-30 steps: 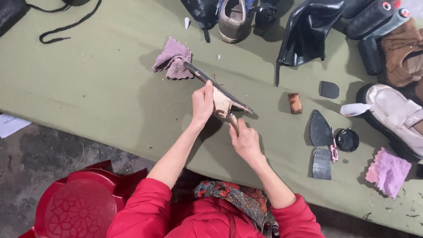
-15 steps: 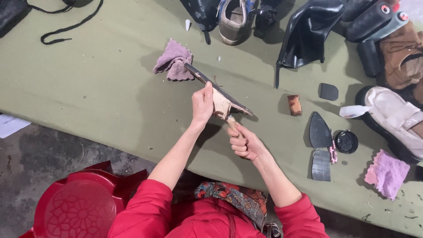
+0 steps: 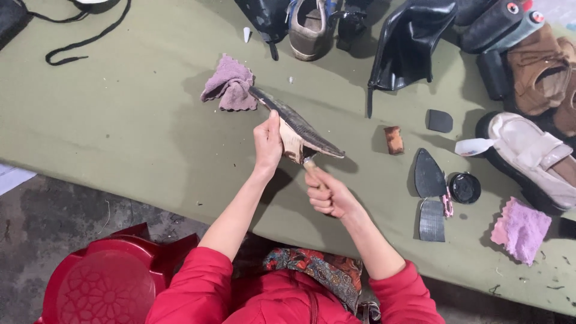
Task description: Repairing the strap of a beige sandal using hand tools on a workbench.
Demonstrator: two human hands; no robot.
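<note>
The left hand [image 3: 267, 144] gripped a shoe sole [image 3: 298, 129] by its pale edge, fingers wrapped around it, and held it on edge above the table [image 3: 120, 120], dark face turned up and away. The right hand [image 3: 329, 195] was closed in a fist around a wooden tool handle [image 3: 312, 169]; the tool's tip met the sole's underside, though its working end was hidden behind the sole. Both arms wore red sleeves [image 3: 198, 288].

The sole's far tip reached a crumpled mauve cloth [image 3: 230, 87] lying on the green table. Just right of the hands lay a small brown block [image 3: 393, 139], and further right a dark heel piece [image 3: 440, 120], a pointed black sole piece [image 3: 429, 174], a ribbed grey piece [image 3: 432, 220] and a round black tin [image 3: 465, 187]. A pink cloth [image 3: 521, 230] sat near the table's right end, below a cream shoe [image 3: 534, 159] with a white spoon-like piece [image 3: 474, 146] beside it. A brown boot [image 3: 543, 75], a black boot [image 3: 411, 42] and a grey shoe [image 3: 311, 24] lined the far edge. A black lace [image 3: 84, 39] curled at the far left. A red stool [image 3: 111, 282] stood on the floor by the person's left side.
</note>
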